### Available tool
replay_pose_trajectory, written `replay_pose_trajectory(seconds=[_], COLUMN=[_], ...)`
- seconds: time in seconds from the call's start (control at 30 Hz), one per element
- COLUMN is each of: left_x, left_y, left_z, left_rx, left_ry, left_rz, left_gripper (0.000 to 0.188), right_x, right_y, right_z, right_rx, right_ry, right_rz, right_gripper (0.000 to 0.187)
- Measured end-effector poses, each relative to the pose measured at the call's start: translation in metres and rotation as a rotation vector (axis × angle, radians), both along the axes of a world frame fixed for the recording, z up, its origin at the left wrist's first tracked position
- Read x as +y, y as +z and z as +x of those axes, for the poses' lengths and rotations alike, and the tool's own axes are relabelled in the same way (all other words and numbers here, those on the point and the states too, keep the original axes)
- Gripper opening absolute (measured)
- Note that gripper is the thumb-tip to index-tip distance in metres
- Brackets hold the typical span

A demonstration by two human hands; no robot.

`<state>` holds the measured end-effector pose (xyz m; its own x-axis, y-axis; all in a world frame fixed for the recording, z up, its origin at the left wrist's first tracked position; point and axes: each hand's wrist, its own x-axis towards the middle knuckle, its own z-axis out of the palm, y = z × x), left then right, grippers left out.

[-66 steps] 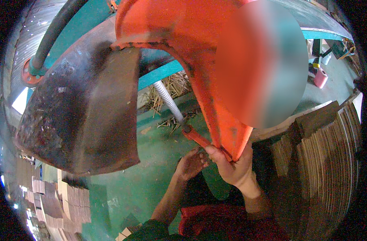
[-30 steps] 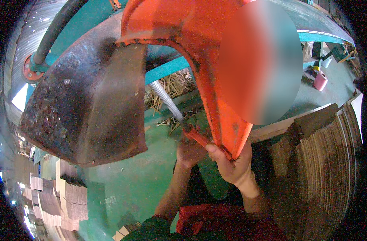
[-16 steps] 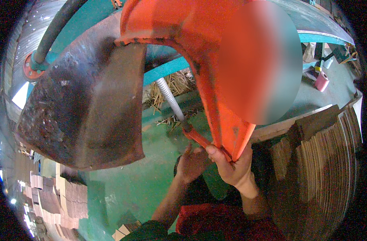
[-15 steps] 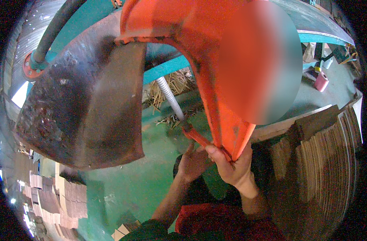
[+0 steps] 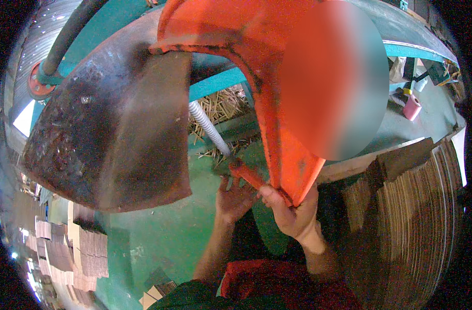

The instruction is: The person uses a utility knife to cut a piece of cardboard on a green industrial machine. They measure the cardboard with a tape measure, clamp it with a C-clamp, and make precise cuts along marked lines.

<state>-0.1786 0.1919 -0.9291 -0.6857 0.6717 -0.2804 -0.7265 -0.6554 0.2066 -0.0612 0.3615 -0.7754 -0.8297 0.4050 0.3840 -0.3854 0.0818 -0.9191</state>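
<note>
- Dark plate (image 5: 112, 139): left of the hood (image 5: 269, 67), just under its edge. It looks worn.
- Ridged tube (image 5: 210, 124): left of the hood's long leg, slanting.
- Left hand (image 5: 235, 199): below and left of the hood's tip, fingers spread wide, near the bar (image 5: 249, 175). I can't tell if they touch.
- Bar: orange, just left of the hood's tip, slanting.
- Right hand (image 5: 292, 214): wrapped around the hood's tip, thumb by the bar, maybe to keep things still.
- Hood: bright orange, big on top, thin at its tip, with dark, scuffed edges. A blur hides part.
- Brown stack (image 5: 416, 206): right of the hood's tip.
</note>
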Motion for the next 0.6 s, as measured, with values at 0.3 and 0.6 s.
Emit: replay_pose_trajectory(seconds=[0.3, 0.6], left_x=[-0.001, 0.021], left_y=[-0.021, -0.039], left_z=[-0.007, 0.011], left_rx=[0.262, 0.472], left_ry=[-0.328, -0.181], left_rz=[0.416, -0.023], left_gripper=[0.057, 0.043], right_x=[0.004, 0.006], right_y=[-0.001, -0.007], right_z=[-0.001, -0.003], right_rx=[-0.014, 0.001], right_ry=[0.001, -0.042], right_rz=[0.043, 0.087], right_gripper=[0.024, 0.026])
